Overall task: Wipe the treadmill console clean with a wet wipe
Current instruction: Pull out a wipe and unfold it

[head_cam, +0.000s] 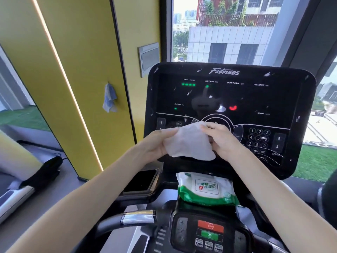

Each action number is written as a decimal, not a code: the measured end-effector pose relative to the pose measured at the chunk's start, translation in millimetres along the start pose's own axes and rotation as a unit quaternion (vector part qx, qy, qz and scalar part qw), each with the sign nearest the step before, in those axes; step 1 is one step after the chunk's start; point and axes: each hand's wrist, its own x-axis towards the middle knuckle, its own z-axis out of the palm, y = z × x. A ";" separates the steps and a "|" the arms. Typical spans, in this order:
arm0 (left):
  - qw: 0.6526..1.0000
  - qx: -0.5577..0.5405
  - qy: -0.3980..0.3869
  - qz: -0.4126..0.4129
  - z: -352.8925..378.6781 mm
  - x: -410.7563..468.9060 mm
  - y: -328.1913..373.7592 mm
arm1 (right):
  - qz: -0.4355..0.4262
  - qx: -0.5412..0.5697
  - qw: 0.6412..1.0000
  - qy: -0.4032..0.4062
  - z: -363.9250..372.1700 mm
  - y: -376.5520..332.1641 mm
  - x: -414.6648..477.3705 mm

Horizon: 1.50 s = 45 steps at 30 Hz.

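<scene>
- Small control panel with red and green buttons is nearest, low between the handlebars. Not the target as I read it.
- Wipe pack lies flat on the ledge just below the console. Soft pouch, flap looks closed.
- Wet wipe is held spread between both hands in front of the console's lower centre. Can't tell if it touches the panel yet.
- Left hand grips the wipe's left edge, fingers hidden behind the sheet.
- Right hand pinches the right edge, fingertips curled over the top corner.
- Handling guess: thin, limp, damp and near weightless. It will fold and bunch under any drag and has no stiffness. Better wadded or folded into a pad under flat fingers than held by the edges.
- Treadmill console is a glossy black upright panel, lit readouts on top, keypad lower right. White flecks are scattered across it.
- Likely rigid and smooth, so the wipe should glide. Light pressure over the keys to avoid triggering them.
- Blue cloth hangs on the yellow wall, far left.
</scene>
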 end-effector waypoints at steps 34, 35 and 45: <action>0.843 0.500 0.157 0.119 4.9 14.0 88.9 | -0.199 -0.388 0.899 0.042 -12.5 -49.9 23.6; 0.839 0.511 0.150 0.110 4.3 14.1 90.1 | -0.201 -0.400 0.893 0.043 -11.0 -51.3 22.7; 0.773 0.633 -0.021 -0.022 8.1 24.8 93.0 | -0.164 -0.324 0.927 -0.096 5.3 -64.4 14.6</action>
